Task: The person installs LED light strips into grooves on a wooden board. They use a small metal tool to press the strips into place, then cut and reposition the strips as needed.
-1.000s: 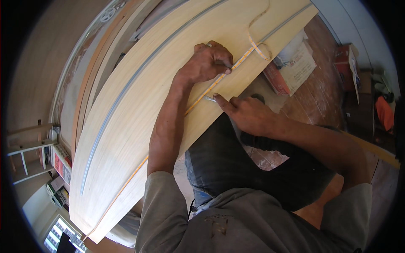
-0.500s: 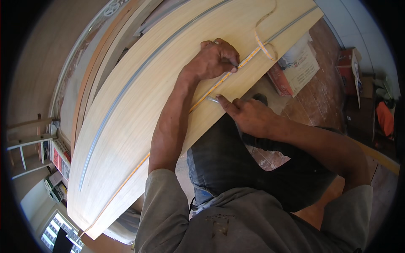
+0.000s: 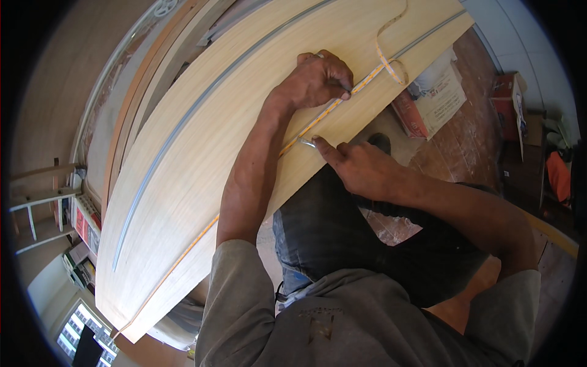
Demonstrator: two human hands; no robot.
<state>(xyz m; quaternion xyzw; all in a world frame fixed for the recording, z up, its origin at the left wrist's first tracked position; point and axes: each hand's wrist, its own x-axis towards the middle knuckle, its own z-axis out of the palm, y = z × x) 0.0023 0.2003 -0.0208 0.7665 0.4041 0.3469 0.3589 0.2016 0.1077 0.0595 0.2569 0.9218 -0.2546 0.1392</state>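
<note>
A long pale wooden board lies across my view. A thin yellow strip runs along its near edge and curls loose into a loop at the far end. My left hand rests on the board, fingers curled down onto the strip. My right hand is at the board's near edge, its fingertips pinching a small silvery piece against the strip. A grey channel runs along the middle of the board.
More boards lean beyond the pale one. A printed paper bag lies on the brown floor at right, near a red box. White shelving and stacked items stand at left. My dark trousers are below the board.
Both hands have slid a little along the strip toward the loose loop end; the view has shifted slightly with them.
</note>
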